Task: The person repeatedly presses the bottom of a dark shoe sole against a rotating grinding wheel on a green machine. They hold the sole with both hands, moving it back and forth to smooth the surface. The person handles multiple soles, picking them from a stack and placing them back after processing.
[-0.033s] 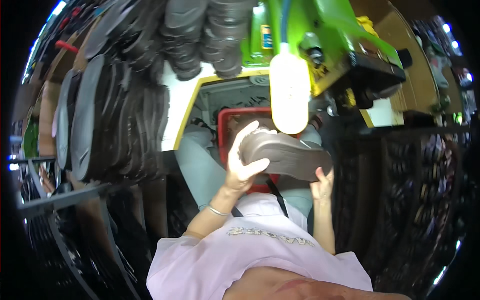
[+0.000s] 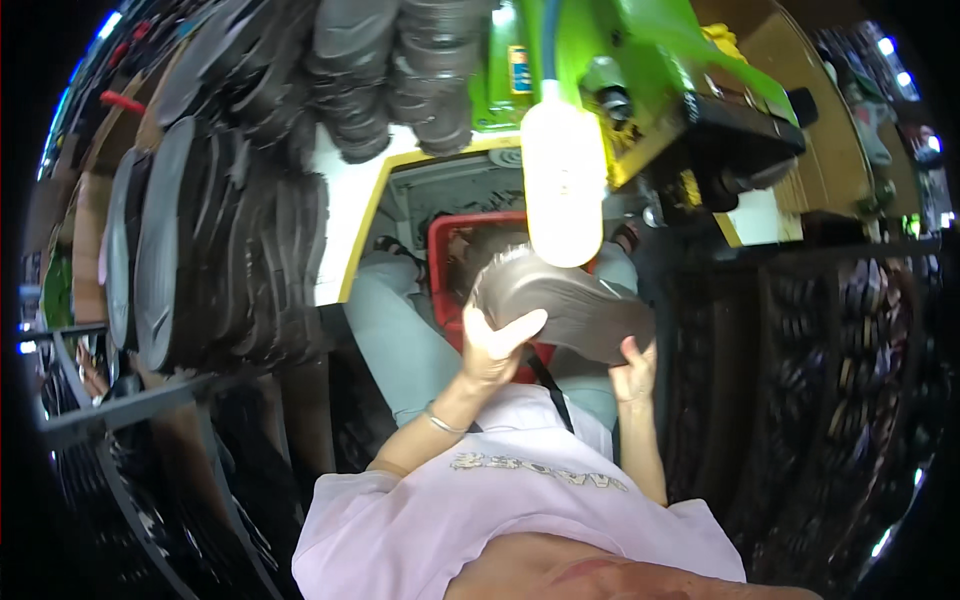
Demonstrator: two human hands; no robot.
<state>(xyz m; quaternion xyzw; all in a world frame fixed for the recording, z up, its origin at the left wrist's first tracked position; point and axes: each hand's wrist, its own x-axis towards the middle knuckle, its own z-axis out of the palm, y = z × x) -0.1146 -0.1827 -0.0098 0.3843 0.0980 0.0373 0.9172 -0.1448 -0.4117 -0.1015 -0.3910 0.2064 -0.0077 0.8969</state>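
I hold a dark grey shoe sole in both hands, in front of my chest and above my lap. My left hand grips its left end, thumb on top. My right hand supports its right underside from below. The sole lies roughly level, its hollow side facing up. A thin bracelet circles my left wrist. Just behind the sole stands a red plastic basket between my knees.
A bright white lamp hangs right above the sole, fixed to a green machine. Stacks of dark soles fill a rack on the left, more hang at the top, and a dark rack stands on the right.
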